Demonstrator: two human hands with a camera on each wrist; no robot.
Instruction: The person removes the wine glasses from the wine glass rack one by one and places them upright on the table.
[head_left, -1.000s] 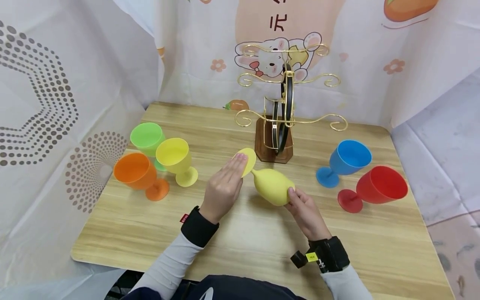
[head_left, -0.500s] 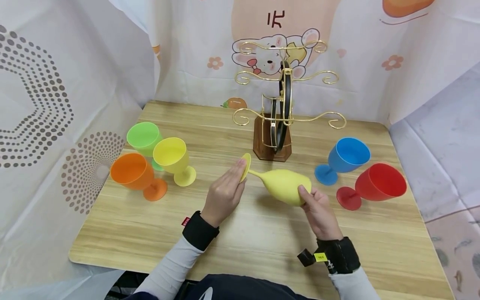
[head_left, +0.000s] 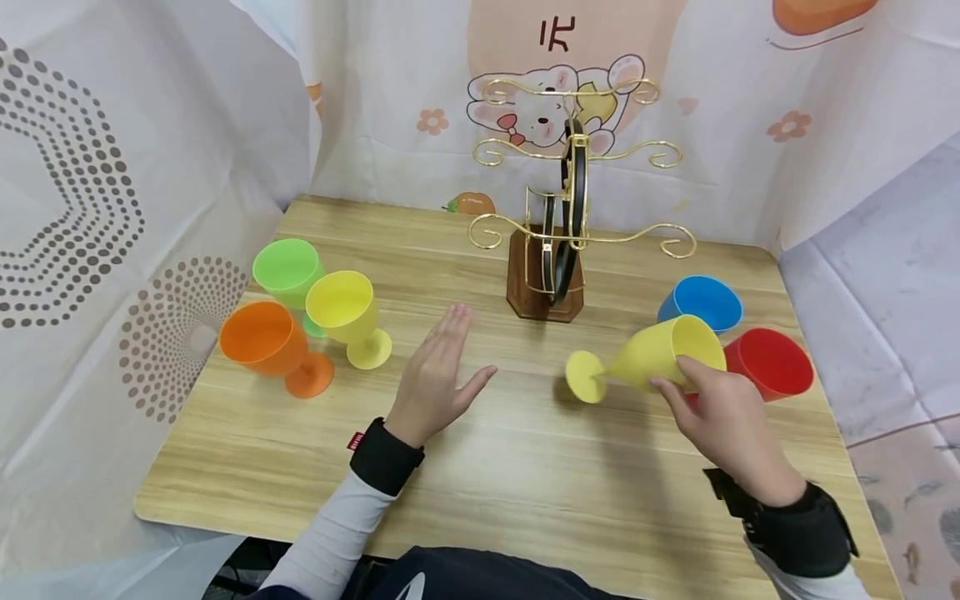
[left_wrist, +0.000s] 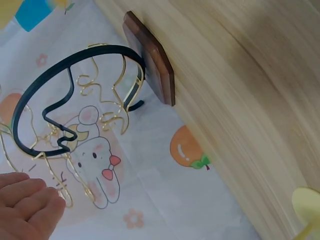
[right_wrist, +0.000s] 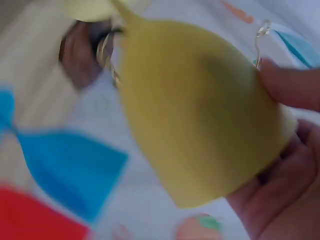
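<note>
My right hand [head_left: 731, 425] grips a yellow goblet [head_left: 648, 358] by its bowl near the rim, thumb on the near side. The goblet leans, its foot pointing left and its mouth to the upper right. In the right wrist view the yellow bowl [right_wrist: 195, 110] fills the middle, with the thumb on its side. My left hand [head_left: 435, 383] is held over the middle of the table with straight fingers and thumb spread, holding nothing. Behind the held goblet stand a blue goblet [head_left: 701, 302] and a red goblet [head_left: 771, 362], both partly hidden.
At left on the wooden table [head_left: 480, 517] stand a green goblet [head_left: 288, 271], an orange goblet [head_left: 262, 340] and another yellow goblet [head_left: 345, 308]. A gold wire rack [head_left: 573, 192] with curled arms and a wooden base [head_left: 543, 287] stands at the back, before a printed curtain [head_left: 390, 100].
The left hand has let go of the yellow goblet's foot. My right hand has carried the goblet right and turned it, so its mouth now shows. The left hand's thumb has spread.
</note>
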